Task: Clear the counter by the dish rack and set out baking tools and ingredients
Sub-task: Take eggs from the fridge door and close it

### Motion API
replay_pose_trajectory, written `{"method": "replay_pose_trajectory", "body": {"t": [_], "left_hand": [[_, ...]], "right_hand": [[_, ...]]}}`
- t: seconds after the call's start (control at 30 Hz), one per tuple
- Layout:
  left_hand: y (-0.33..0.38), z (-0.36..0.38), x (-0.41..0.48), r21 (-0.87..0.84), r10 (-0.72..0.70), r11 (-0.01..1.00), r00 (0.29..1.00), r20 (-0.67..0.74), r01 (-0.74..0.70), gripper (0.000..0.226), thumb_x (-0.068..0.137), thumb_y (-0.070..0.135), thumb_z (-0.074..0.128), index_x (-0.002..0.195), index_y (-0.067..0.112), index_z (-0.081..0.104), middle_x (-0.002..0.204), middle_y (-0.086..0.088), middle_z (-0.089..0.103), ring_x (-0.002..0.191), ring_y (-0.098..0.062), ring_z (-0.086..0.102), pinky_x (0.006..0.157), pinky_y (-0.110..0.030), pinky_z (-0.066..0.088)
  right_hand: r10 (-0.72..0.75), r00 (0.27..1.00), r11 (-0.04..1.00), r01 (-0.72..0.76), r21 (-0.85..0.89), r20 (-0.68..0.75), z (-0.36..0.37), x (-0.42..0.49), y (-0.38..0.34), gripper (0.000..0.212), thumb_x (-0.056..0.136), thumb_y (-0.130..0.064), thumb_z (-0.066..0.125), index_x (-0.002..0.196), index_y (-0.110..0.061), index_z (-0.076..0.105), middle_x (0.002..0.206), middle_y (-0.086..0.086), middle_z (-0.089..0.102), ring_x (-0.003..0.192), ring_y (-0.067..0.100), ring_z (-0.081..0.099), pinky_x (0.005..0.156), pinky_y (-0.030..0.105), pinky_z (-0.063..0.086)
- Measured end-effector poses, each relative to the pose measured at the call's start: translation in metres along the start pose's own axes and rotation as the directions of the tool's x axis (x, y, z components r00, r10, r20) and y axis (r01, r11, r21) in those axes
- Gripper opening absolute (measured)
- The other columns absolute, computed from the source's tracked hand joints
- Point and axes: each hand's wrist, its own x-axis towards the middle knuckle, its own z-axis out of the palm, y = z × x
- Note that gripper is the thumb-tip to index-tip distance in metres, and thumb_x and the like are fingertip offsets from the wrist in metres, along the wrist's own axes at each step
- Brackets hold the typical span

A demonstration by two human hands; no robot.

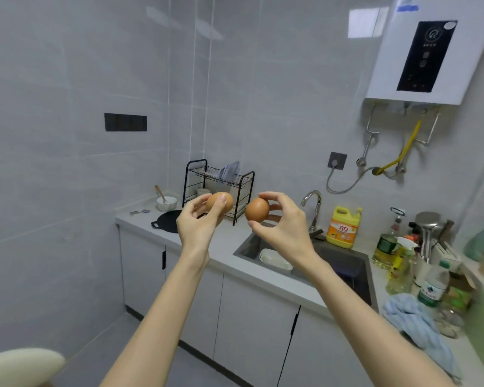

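Eggs are being held mid-frame; left hand [199, 219] pinching one egg [220, 201], right hand [281, 222] the other [257, 210]; each wants lowering gently onto counter [227, 247].

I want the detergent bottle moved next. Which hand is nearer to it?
Right. The right hand is just left of the detergent bottle; the left hand is farther left, in front of the dish rack.

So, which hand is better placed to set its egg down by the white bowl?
Left, probably. The left hand holds its egg in front of the dish rack, on the white bowl's side. The right hand holds the other egg nearer the sink.
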Motion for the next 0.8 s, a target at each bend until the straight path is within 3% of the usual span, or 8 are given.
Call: {"method": "replay_pose_trajectory", "body": {"t": [0.07, 0.17, 0.3, 0.37, 0.6, 0.8], "left_hand": [[-0.026, 0.005, 0.032, -0.001, -0.020, 1.000, 0.999, -0.026, 0.020, 0.033, 0.076, 0.017, 0.079, 0.105, 0.012, 0.064, 0.105, -0.009, 0.068, 0.101, -0.015, 0.066, 0.075, -0.026, 0.058], [-0.059, 0.017, 0.078, 0.005, -0.033, 0.999, 0.998, -0.059, 0.034, 0.028, 0.077, 0.014, 0.078, 0.100, 0.015, 0.063, 0.099, -0.005, 0.067, 0.094, -0.011, 0.066, 0.068, -0.020, 0.058], [-0.099, 0.033, 0.148, -0.007, -0.070, 0.998, 0.988, -0.137, 0.069, 0.030, 0.078, 0.012, 0.077, 0.105, 0.010, 0.063, 0.101, -0.008, 0.068, 0.093, -0.015, 0.068, 0.065, -0.018, 0.057], [-0.113, 0.035, 0.180, 0.012, -0.070, 0.997, 0.983, -0.171, 0.073, 0.030, 0.078, 0.012, 0.077, 0.105, 0.010, 0.064, 0.103, -0.010, 0.069, 0.093, -0.016, 0.068, 0.065, -0.019, 0.058], [-0.148, 0.013, 0.275, 0.132, -0.062, 0.986, 0.966, -0.252, 0.098, 0.029, 0.078, 0.010, 0.076, 0.104, 0.010, 0.064, 0.100, -0.012, 0.068, 0.086, -0.015, 0.068, 0.064, -0.018, 0.058], [-0.189, -0.026, 0.364, 0.191, -0.088, 0.972, 0.962, -0.257, 0.140, 0.035, 0.077, 0.010, 0.077, 0.110, 0.007, 0.063, 0.103, -0.015, 0.069, 0.086, -0.017, 0.069, 0.061, -0.017, 0.057]], "right_hand": [[-0.004, 0.999, 1.000, 0.003, 0.016, 0.043, 0.018, 0.023, 0.033, 0.050, 0.070, -0.014, 0.080, 0.115, -0.021, 0.058, 0.111, -0.009, 0.056, 0.094, 0.002, 0.055, 0.075, 0.006, 0.047], [-0.021, 0.994, 0.999, 0.017, 0.030, 0.104, 0.043, 0.062, 0.082, 0.051, 0.069, -0.016, 0.080, 0.113, -0.026, 0.056, 0.111, -0.010, 0.056, 0.097, 0.000, 0.055, 0.076, 0.011, 0.050], [-0.045, 0.982, 0.996, 0.029, 0.088, 0.186, 0.076, 0.123, 0.142, 0.051, 0.069, -0.015, 0.079, 0.112, -0.029, 0.056, 0.109, -0.022, 0.054, 0.099, -0.006, 0.053, 0.075, 0.008, 0.047], [-0.053, 0.973, 0.994, 0.031, 0.100, 0.225, 0.096, 0.148, 0.167, 0.052, 0.069, -0.015, 0.079, 0.114, -0.027, 0.056, 0.112, -0.019, 0.054, 0.098, -0.008, 0.052, 0.075, 0.007, 0.046], [-0.013, 0.947, 0.983, -0.047, 0.177, 0.322, 0.188, 0.215, 0.234, 0.054, 0.068, -0.019, 0.080, 0.116, -0.026, 0.056, 0.115, -0.011, 0.055, 0.097, 0.006, 0.060, 0.080, 0.017, 0.053], [0.021, 0.935, 0.977, -0.094, 0.190, 0.354, 0.281, 0.262, 0.278, 0.054, 0.068, -0.016, 0.080, 0.116, -0.023, 0.057, 0.112, -0.011, 0.054, 0.097, -0.001, 0.054, 0.077, 0.011, 0.050]]}}
